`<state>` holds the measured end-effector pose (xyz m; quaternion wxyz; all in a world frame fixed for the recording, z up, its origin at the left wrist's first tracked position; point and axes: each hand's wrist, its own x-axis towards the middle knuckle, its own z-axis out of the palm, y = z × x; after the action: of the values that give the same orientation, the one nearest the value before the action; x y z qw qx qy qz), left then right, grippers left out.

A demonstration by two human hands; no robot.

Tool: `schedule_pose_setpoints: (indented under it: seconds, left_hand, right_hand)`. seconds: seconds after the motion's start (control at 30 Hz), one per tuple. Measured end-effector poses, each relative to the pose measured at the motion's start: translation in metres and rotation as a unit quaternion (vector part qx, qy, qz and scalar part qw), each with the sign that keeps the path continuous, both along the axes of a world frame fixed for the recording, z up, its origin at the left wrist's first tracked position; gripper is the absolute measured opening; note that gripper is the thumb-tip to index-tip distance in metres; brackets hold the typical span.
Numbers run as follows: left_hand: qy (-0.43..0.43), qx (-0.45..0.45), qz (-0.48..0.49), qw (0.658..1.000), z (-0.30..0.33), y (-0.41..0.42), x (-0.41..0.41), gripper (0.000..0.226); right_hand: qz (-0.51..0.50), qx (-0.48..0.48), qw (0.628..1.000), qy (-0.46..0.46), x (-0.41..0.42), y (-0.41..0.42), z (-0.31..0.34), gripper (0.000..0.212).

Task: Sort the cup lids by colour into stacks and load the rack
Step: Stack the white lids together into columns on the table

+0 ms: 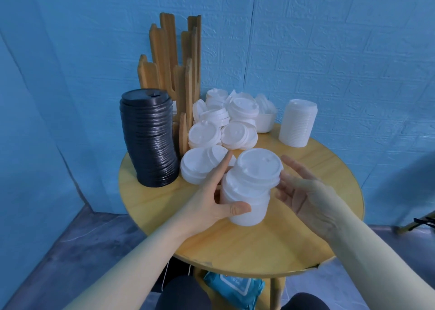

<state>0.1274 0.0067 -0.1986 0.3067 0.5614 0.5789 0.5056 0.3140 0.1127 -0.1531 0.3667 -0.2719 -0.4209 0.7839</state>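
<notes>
Head view: left hand has its grip around a short white lid stack at mid-surface, thumb in front; right hand is released beside its top. Bare wood of the round surface runs to the near edge. Black lid stack, loose white lids and wooden rack crowd the far-left rim.

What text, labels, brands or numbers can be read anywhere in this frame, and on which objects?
Blue packet under the round table: it bears white print, too small and blurred to read.
Black lid stack, white lid stacks, wooden rack: no text visible.
</notes>
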Motion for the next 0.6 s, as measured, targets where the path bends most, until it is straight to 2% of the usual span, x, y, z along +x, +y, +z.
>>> schedule_pose_setpoints:
  seconds: [0.07,0.13,0.23,0.3,0.4,0.5,0.57,0.6]
  left_hand:
    - [0.002,0.003,0.001,1.0,0.001,0.0,0.0,0.1]
    - [0.006,0.008,0.004,1.0,0.002,0.0,0.0,0.098]
    - [0.016,0.011,0.006,1.0,0.0,0.001,0.0,0.096]
    - [0.018,0.013,0.013,1.0,-0.001,0.002,-0.001,0.091]
    - [0.021,0.018,0.022,0.999,0.001,0.001,0.001,0.085]
    - [0.018,0.02,0.02,0.999,0.0,0.001,0.0,0.083]
    - [0.013,0.019,0.016,1.0,-0.001,0.001,-0.001,0.087]
    - [0.007,0.016,0.014,1.0,-0.001,0.001,-0.001,0.09]
  right_hand:
    - [0.008,0.055,0.995,-0.077,0.002,-0.004,-0.001,0.044]
    - [0.001,0.105,0.983,-0.149,0.006,-0.006,-0.002,0.033]
    - [-0.004,0.185,0.953,-0.239,0.011,-0.01,0.001,0.018]
    - [-0.001,0.23,0.929,-0.289,0.01,-0.013,0.001,0.019]
    - [-0.011,0.3,0.898,-0.32,0.004,-0.013,0.001,0.039]
    - [0.014,0.418,0.845,-0.333,-0.005,-0.015,0.004,0.069]
    - [0.046,0.467,0.82,-0.327,-0.011,-0.013,0.003,0.076]
    - [0.062,0.468,0.823,-0.317,-0.013,-0.011,0.003,0.074]
